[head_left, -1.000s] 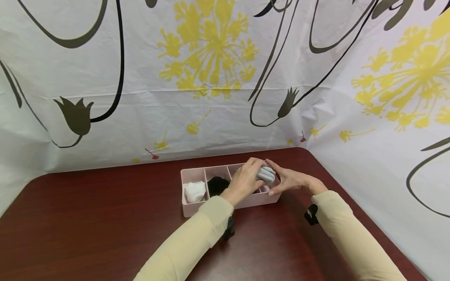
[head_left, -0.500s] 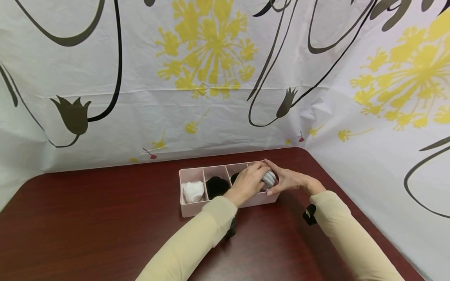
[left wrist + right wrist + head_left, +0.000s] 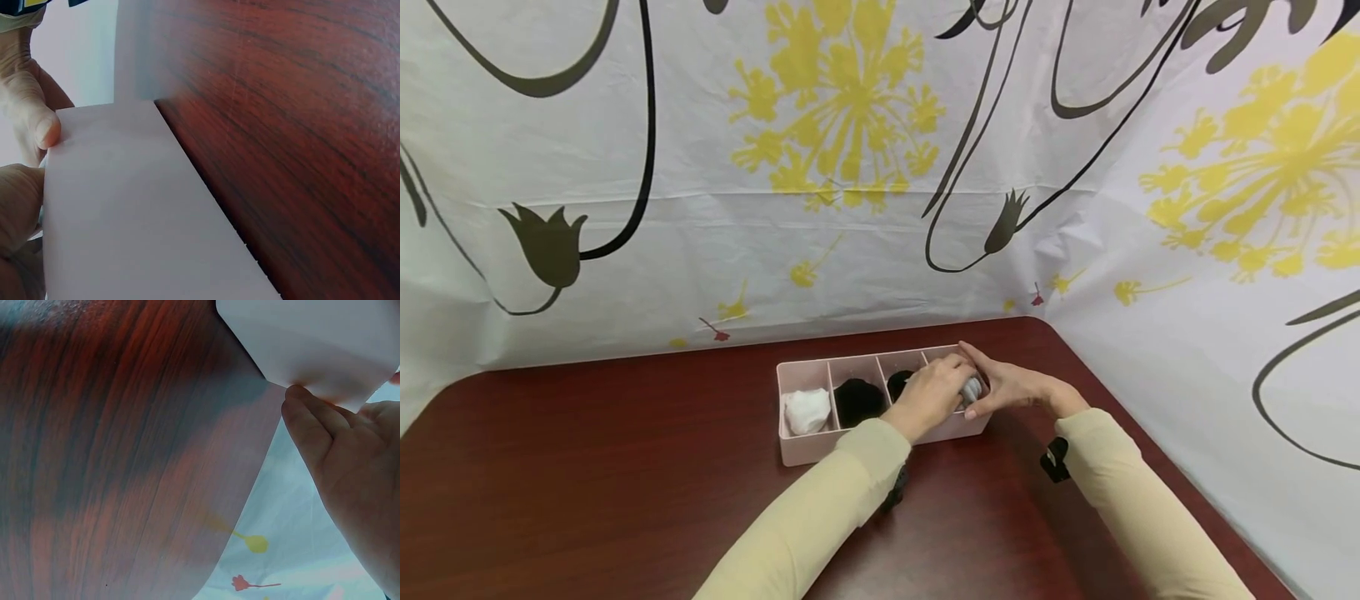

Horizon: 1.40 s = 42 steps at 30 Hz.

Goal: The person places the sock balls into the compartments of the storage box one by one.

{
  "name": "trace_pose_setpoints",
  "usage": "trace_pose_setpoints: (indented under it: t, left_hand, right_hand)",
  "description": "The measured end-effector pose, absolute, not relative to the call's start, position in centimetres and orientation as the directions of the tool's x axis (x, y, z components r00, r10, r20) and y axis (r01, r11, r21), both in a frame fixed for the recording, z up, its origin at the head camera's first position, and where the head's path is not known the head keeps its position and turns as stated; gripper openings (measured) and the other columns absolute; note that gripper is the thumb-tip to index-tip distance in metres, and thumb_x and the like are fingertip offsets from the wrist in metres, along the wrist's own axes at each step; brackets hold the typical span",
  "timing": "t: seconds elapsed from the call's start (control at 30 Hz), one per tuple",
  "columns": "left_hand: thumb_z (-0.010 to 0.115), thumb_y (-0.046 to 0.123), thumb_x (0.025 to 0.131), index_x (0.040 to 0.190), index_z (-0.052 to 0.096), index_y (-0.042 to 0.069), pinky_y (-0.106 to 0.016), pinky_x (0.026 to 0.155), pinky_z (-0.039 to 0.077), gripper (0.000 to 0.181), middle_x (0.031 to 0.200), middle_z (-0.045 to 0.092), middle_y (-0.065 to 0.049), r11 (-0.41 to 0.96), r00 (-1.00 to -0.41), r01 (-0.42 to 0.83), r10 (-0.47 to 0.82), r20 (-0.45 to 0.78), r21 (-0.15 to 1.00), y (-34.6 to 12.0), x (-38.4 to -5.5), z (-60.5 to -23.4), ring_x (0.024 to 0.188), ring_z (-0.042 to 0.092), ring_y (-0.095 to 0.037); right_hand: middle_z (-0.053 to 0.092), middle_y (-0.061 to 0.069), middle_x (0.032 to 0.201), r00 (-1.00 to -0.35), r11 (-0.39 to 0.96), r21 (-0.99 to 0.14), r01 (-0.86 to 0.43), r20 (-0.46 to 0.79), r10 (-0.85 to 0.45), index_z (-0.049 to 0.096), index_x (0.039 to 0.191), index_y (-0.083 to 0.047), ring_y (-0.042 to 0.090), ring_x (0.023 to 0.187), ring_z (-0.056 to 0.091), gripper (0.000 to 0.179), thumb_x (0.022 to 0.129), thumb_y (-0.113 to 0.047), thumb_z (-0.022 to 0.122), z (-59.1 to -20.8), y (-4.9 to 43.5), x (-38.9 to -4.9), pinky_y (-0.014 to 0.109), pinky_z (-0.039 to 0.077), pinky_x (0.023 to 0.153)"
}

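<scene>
A pale pink divided box (image 3: 808, 451) stands near the back of the table, its compartments in a row. Reaching over it from the front, my left hand (image 3: 934, 390) holds a grey rolled sock (image 3: 972, 390) down in the rightmost compartment; the fingertips are partly hidden. My right hand (image 3: 1015, 388) grips the box's right end, with the thumb at the front rim and the fingers round the far side. In the right wrist view those fingers (image 3: 306, 415) lie along the box's end wall. The left wrist view mostly shows the box's smooth long side (image 3: 125, 200).
A white bundle (image 3: 807, 412) fills the leftmost compartment, and black bundles (image 3: 859, 402) lie in the two middle ones. The dark red-brown table (image 3: 625, 467) meets a white patterned sheet (image 3: 700, 250) behind and on the right.
My left hand has lowered the grey sock deeper into the rightmost compartment and moved slightly right over the box. My right hand keeps its hold on the box's end.
</scene>
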<state>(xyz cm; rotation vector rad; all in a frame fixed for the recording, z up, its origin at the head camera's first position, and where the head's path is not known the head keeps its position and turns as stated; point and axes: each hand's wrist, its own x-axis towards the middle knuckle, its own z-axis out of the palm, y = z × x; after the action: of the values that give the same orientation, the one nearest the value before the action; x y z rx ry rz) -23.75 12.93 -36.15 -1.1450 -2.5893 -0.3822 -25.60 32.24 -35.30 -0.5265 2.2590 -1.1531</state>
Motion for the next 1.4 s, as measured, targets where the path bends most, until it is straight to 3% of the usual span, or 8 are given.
trace_pose_setpoints:
  t: [0.2, 0.37, 0.53, 0.77, 0.97, 1.2, 1.4]
  left_hand:
    - [0.069, 0.024, 0.086, 0.113, 0.067, 0.020, -0.025, 0.081, 0.052, 0.027, 0.117, 0.061, 0.003, 0.669, -0.666, 0.735, 0.679, 0.309, 0.112, 13.3, -24.0, -36.1, 0.103, 0.061, -0.013]
    - [0.068, 0.023, 0.087, 0.104, 0.071, 0.022, -0.027, 0.075, 0.054, 0.018, 0.104, 0.063, 0.003, 0.693, -0.684, 0.718, 0.682, 0.259, 0.071, 13.6, -24.2, -35.7, 0.093, 0.064, -0.015]
    - [0.068, 0.023, 0.085, 0.101, 0.072, 0.023, -0.031, 0.075, 0.054, 0.016, 0.102, 0.065, 0.004, 0.749, -0.737, 0.663, 0.654, 0.170, -0.008, 13.8, -24.2, -35.3, 0.092, 0.063, -0.017]
    - [0.066, 0.032, 0.087, 0.110, 0.069, 0.027, -0.032, 0.078, 0.053, 0.023, 0.107, 0.065, 0.005, 0.755, -0.748, 0.656, 0.653, 0.116, -0.019, 13.6, -24.5, -35.3, 0.097, 0.060, -0.016]
    - [0.049, 0.035, 0.098, 0.122, 0.060, 0.027, -0.033, 0.084, 0.052, 0.028, 0.121, 0.060, 0.005, 0.737, -0.736, 0.675, 0.676, 0.043, -0.024, 13.4, -24.7, -35.5, 0.106, 0.056, -0.018]
    - [0.044, 0.025, 0.100, 0.130, 0.054, 0.013, -0.027, 0.096, 0.045, 0.033, 0.129, 0.055, 0.001, 0.669, -0.671, 0.741, 0.732, 0.119, 0.061, 12.5, -24.6, -36.7, 0.119, 0.052, -0.017]
    - [0.043, 0.027, 0.101, 0.140, 0.044, 0.008, -0.033, 0.107, 0.036, 0.044, 0.144, 0.044, -0.005, 0.631, -0.652, 0.758, 0.739, 0.168, 0.165, 11.3, -23.5, -37.2, 0.134, 0.039, -0.021]
  right_hand:
    - [-0.012, 0.013, 0.157, -0.772, 0.579, -0.806, -0.123, -0.289, -0.566, -0.019, 0.148, -0.008, 0.030, 0.143, 0.005, 0.120, 0.077, -0.016, 0.078, -35.1, 32.2, -25.5, 0.019, 0.037, 0.098]
    - [-0.011, 0.014, 0.157, -0.788, 0.625, -0.770, -0.129, -0.303, -0.536, -0.017, 0.149, -0.010, 0.029, 0.141, 0.012, 0.120, 0.076, -0.020, 0.079, -34.9, 31.9, -25.6, 0.036, 0.039, 0.101]
    - [-0.010, 0.018, 0.156, -0.793, 0.663, -0.732, -0.160, -0.305, -0.528, -0.015, 0.149, -0.009, 0.032, 0.142, 0.005, 0.120, 0.076, -0.025, 0.079, -34.9, 31.5, -25.9, 0.050, 0.028, 0.108]
    - [-0.008, 0.020, 0.156, -0.792, 0.677, -0.717, -0.168, -0.311, -0.525, -0.014, 0.149, -0.009, 0.035, 0.143, 0.004, 0.121, 0.075, -0.026, 0.080, -34.8, 31.3, -26.2, 0.053, 0.024, 0.109]
    - [-0.012, 0.019, 0.155, -0.783, 0.647, -0.748, -0.146, -0.313, -0.538, -0.016, 0.149, -0.010, 0.034, 0.142, 0.005, 0.121, 0.076, -0.021, 0.080, -34.9, 31.2, -26.6, 0.053, 0.025, 0.109]
    - [-0.010, 0.022, 0.155, -0.773, 0.659, -0.732, -0.174, -0.313, -0.552, -0.015, 0.149, -0.006, 0.037, 0.142, 0.004, 0.121, 0.075, -0.025, 0.080, -35.7, 31.2, -27.1, 0.054, 0.022, 0.110]
    - [-0.009, 0.026, 0.154, -0.781, 0.700, -0.683, -0.207, -0.315, -0.539, -0.015, 0.148, -0.003, 0.042, 0.141, 0.004, 0.119, 0.078, -0.031, 0.077, -36.1, 32.3, -26.7, 0.057, 0.021, 0.109]
